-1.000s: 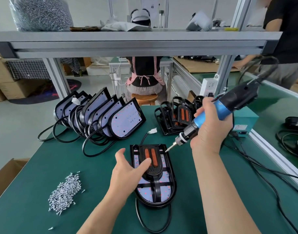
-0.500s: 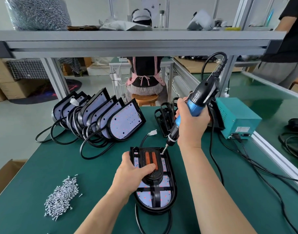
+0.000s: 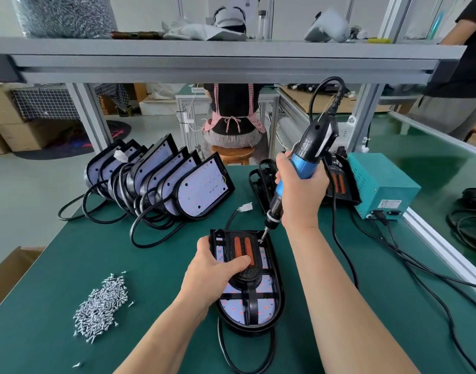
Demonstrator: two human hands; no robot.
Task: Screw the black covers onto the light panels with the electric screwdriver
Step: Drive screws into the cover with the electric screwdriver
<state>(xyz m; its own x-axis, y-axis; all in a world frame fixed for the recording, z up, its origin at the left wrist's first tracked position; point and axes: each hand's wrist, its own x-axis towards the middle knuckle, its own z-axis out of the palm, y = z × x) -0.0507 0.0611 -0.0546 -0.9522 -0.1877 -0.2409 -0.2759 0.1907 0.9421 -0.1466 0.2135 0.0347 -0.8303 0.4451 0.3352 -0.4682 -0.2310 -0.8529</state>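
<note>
L hand (image 3: 212,276) gripped the panel (image 3: 258,311) flat on the mat (image 3: 69,265), fingers curled round its left edge, thumb pressed on the cover (image 3: 249,279) seated on top. R hand (image 3: 301,193) was wrapped tight round the driver (image 3: 303,160), which was tilted, bit tip down at the cover's far-right corner.

Around: screw pile (image 3: 102,306) near-left, well apart from the panel. Teal box (image 3: 380,184) far-right, cables plugged into it. White plug (image 3: 245,207) just beyond the panel.

In my way: R hand & driver hid most of the cover stack (image 3: 260,182), so I couldn't count it.

Counted: 1 panel under work, approx 6 leaning in a row (image 3: 161,179) far-left, 1 driver, 1 box, 2 orange strips (image 3: 243,251).
</note>
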